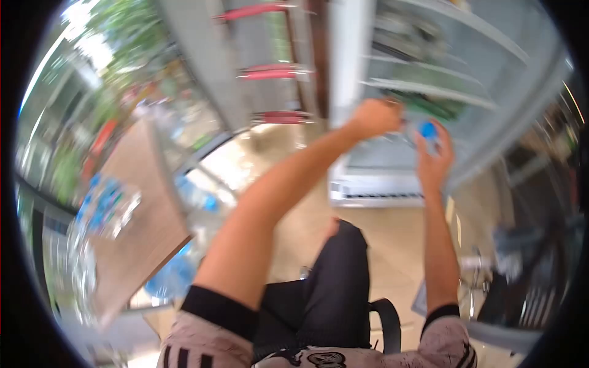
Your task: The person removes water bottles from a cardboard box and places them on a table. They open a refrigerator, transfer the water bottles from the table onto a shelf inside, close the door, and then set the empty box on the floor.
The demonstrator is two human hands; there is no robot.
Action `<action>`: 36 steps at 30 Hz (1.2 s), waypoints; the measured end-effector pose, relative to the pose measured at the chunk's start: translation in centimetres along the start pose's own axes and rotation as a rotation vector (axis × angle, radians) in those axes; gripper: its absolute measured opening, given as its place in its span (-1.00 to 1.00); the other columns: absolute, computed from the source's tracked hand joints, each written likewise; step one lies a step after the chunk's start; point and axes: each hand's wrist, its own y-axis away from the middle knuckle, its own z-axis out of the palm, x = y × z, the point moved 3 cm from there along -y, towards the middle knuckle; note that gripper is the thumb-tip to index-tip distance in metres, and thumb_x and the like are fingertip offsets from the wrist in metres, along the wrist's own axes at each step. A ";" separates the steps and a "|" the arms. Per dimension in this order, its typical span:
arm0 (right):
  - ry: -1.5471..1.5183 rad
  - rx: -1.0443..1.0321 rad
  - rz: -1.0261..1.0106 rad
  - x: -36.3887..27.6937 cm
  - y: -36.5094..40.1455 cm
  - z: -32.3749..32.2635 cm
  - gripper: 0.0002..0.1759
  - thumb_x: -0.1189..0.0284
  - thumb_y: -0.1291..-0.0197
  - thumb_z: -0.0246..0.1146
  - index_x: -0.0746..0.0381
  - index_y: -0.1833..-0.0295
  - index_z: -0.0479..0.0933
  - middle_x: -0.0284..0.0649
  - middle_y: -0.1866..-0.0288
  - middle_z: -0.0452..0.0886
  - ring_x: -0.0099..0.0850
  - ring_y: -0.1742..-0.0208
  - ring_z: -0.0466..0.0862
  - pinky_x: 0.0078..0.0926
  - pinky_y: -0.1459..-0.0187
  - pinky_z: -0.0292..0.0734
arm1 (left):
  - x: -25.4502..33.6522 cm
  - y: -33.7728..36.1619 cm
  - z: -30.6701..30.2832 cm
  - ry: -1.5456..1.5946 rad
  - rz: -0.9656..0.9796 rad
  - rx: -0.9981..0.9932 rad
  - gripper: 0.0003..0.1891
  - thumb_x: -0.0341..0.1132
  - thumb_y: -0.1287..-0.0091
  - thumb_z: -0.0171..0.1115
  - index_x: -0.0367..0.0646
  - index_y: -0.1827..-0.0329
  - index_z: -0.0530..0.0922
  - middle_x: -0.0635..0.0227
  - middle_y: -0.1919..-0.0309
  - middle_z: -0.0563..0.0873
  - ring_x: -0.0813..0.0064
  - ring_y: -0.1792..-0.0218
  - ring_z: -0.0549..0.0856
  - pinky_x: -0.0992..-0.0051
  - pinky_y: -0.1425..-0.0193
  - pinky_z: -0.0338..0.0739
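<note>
My right hand [435, 161] is closed round a bottle with a blue cap [427, 129], held upright in front of the open fridge [380, 178]. The bottle's clear body is mostly hidden by the fingers. To its left, my left hand [375, 118] is raised at the fridge opening, near the lower shelf. Its fingers look curled in, but blur hides what they hold, if anything. Behind the hands, green items [432, 105] lie on a fridge shelf.
A wooden table [138, 245] at the left carries a pack of blue-capped bottles [104, 205]. Large water jugs [173, 276] stand beneath its edge. A ladder with red rungs [273, 73] leans beside the fridge. The fridge door [521, 122] swings out at the right. I sit on a black chair [388, 322].
</note>
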 end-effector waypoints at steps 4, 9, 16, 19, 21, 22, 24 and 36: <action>-0.027 -0.156 0.029 -9.8 2.3 -0.3 -0.62 0.50 -0.05 0.34 0.30 -0.03 0.52 -0.21 0.00 0.60 -0.39 -0.01 0.56 -0.38 0.09 0.50 | 1.9 3.5 -10.7 -0.136 0.062 0.020 -0.58 0.05 -0.14 0.17 -0.20 0.40 0.50 0.17 0.57 0.62 0.21 0.44 0.67 0.30 0.48 0.53; -0.262 -0.435 0.027 -19.8 5.9 3.0 -0.63 0.46 -0.08 0.34 0.31 -0.02 0.52 -0.27 0.08 0.60 -0.49 0.06 0.56 -0.46 0.18 0.52 | 3.7 13.0 -27.5 -0.345 -0.058 0.021 -0.54 0.09 -0.18 0.15 -0.20 0.48 0.48 0.24 0.62 0.60 0.27 0.43 0.67 0.34 0.47 0.54; -0.744 -0.850 -0.075 -35.1 12.0 15.2 -0.69 0.40 -0.11 0.34 0.34 0.08 0.55 -0.33 0.29 0.61 -0.61 0.29 0.56 -0.61 0.24 0.49 | 3.1 29.8 -45.8 -0.656 -0.415 -0.157 -0.54 0.12 -0.17 0.18 -0.19 0.43 0.54 0.17 0.55 0.63 0.18 0.35 0.68 0.30 0.32 0.57; -0.768 -0.912 -0.143 -39.9 15.3 21.6 -0.68 0.34 -0.08 0.36 0.32 0.11 0.57 -0.31 0.29 0.64 -0.57 0.27 0.59 -0.55 0.22 0.49 | 1.6 36.3 -49.2 -0.699 -0.497 -0.140 -0.54 0.11 -0.17 0.20 -0.19 0.43 0.53 0.18 0.55 0.63 0.18 0.37 0.67 0.30 0.31 0.55; -0.811 -0.964 -0.169 -42.3 17.8 25.5 -0.66 0.29 -0.07 0.36 0.29 0.11 0.59 -0.28 0.27 0.67 -0.51 0.23 0.62 -0.49 0.18 0.49 | 0.8 39.9 -51.0 -0.828 -0.597 -0.038 -0.55 0.09 -0.17 0.20 -0.20 0.43 0.53 0.20 0.55 0.63 0.20 0.38 0.66 0.29 0.31 0.54; -0.794 -0.969 -0.198 -43.2 18.9 27.1 -0.64 0.26 -0.07 0.36 0.27 0.10 0.59 -0.26 0.25 0.68 -0.48 0.21 0.64 -0.46 0.16 0.49 | 0.4 41.1 -51.5 -0.837 -0.604 -0.029 -0.55 0.09 -0.17 0.20 -0.20 0.43 0.53 0.20 0.55 0.63 0.20 0.38 0.66 0.29 0.31 0.54; -0.774 -0.960 -0.225 -44.9 20.7 29.3 -0.64 0.24 -0.06 0.36 0.26 0.10 0.60 -0.23 0.24 0.68 -0.43 0.19 0.65 -0.42 0.15 0.50 | -0.3 43.4 -52.2 -0.869 -0.687 0.014 -0.55 0.10 -0.18 0.19 -0.19 0.43 0.53 0.21 0.55 0.63 0.23 0.36 0.67 0.30 0.31 0.54; -0.647 -1.013 -0.322 -45.6 23.4 30.5 -0.42 0.12 -0.04 0.36 0.30 -0.07 0.51 0.04 0.05 0.62 -0.13 -0.03 0.61 -0.32 -0.02 0.47 | -1.4 45.3 -53.5 -0.659 -0.868 -0.055 -0.40 0.27 -0.15 0.14 -0.17 0.16 0.61 0.11 0.39 0.68 0.16 0.17 0.64 0.21 0.11 0.49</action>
